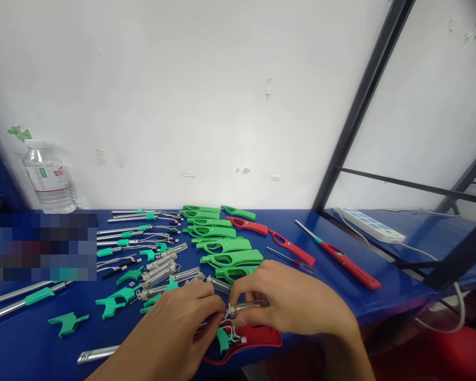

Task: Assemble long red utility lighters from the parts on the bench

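Near the table's front edge lies a red lighter shell half (262, 336), its inside facing up. A green trigger (223, 339) and thin white wires sit in it. My right hand (289, 299) is closed on a clear lighter fuel tank (244, 307), pinched between thumb and fingers just above the shell. My left hand (178, 323) is closed over the shell's left end, fingertips close to the white wires; what they grip is hidden. A metal lighter tube (98, 353) runs out from under my left forearm.
Behind my hands are green shell halves (224, 245), red shell halves (291, 247), several clear tanks (158, 272) and loose green triggers (113, 302). A screwdriver (281, 255) and assembled red lighter (349, 264) lie right. A bottle (49, 180) and power strip (368, 225) stand farther off.
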